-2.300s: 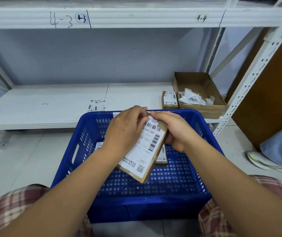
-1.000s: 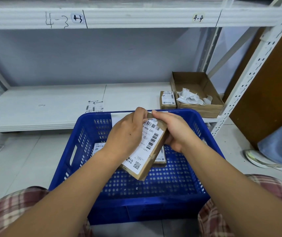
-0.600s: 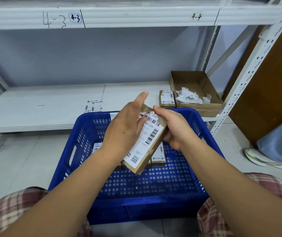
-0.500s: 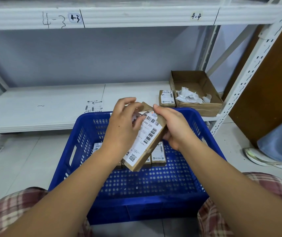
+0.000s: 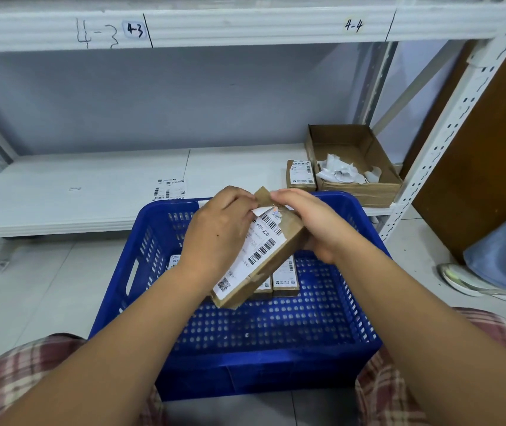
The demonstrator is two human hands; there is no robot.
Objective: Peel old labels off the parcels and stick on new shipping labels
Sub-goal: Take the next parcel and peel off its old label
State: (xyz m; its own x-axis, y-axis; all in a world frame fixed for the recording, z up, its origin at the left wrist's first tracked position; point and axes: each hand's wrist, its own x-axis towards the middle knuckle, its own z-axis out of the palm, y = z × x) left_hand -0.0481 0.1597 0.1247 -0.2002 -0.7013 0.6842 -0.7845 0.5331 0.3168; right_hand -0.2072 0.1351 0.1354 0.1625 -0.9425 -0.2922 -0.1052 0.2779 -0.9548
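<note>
- While the right hand (image 5: 310, 224) gripped the upper end of the small brown parcel (image 5: 290, 238), holding it tilted above the blue crate (image 5: 260, 367) at the centre of the frame, the left hand (image 5: 217, 235) pinched the top corner of the old shipping label (image 5: 257, 256).
- Half a second before, the left fingers were only curling onto that corner, and just before that the index finger stuck out straight. Now a white flap of label stood clear of the cardboard (a small one; the rest lay flat).
- That read as the peel having begun: the edge was caught, and a steady pull down the long face seemed the next need, with tearing the likely risk.
- More labelled parcels (image 5: 285, 279) lay on the crate floor beneath the held one, so much of the job looked undone.
- On the white shelf (image 5: 76, 192) lay a loose label sheet (image 5: 170, 189), left of centre. At the right, a shelf parcel (image 5: 300, 175) stood just beside an open cardboard box (image 5: 365, 193) of crumpled paper scraps (image 5: 339, 172).
</note>
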